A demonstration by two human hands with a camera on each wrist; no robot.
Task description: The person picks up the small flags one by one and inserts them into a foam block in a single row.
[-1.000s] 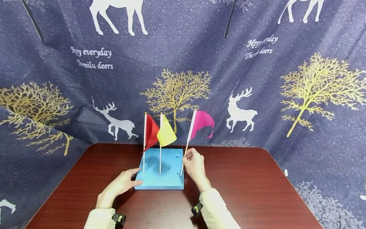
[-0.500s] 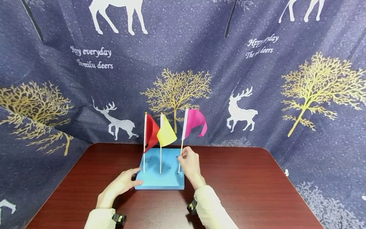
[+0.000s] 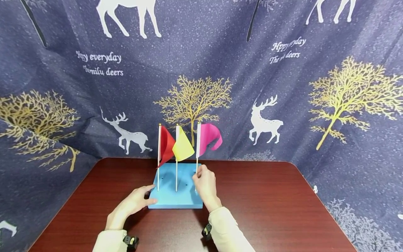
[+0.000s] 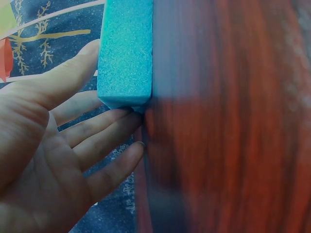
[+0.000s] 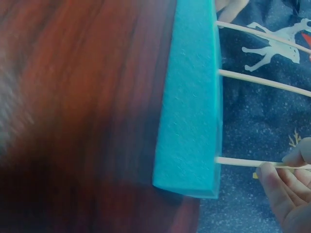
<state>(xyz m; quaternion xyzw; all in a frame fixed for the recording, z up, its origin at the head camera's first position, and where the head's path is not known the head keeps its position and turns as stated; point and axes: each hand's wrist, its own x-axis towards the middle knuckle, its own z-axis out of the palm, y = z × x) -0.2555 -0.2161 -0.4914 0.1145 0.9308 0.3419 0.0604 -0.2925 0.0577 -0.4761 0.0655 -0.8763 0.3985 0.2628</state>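
My right hand point(image 3: 206, 183) pinches the thin stick of a pink flag point(image 3: 208, 138). In the right wrist view its fingertips point(image 5: 273, 187) hold the stick, whose lower end meets the top of the blue foam block point(image 5: 189, 107). The stick stands nearly upright near the block's right edge. My left hand point(image 3: 133, 202) touches the left side of the block, fingers fairly straight against it and thumb near the top edge. A red flag point(image 3: 167, 144) and a yellow flag point(image 3: 183, 147) stand upright in the block, in a row with the pink one.
The block sits on a dark red wooden table point(image 3: 267, 203). Small holes point(image 3: 186, 184) show in its top. A blue cloth point(image 3: 201, 52) printed with deer and trees hangs behind the table.
My right hand has moved left with the pink flag, and its stick has gone from leaning to nearly upright, then lower. The left hand has stayed in place.
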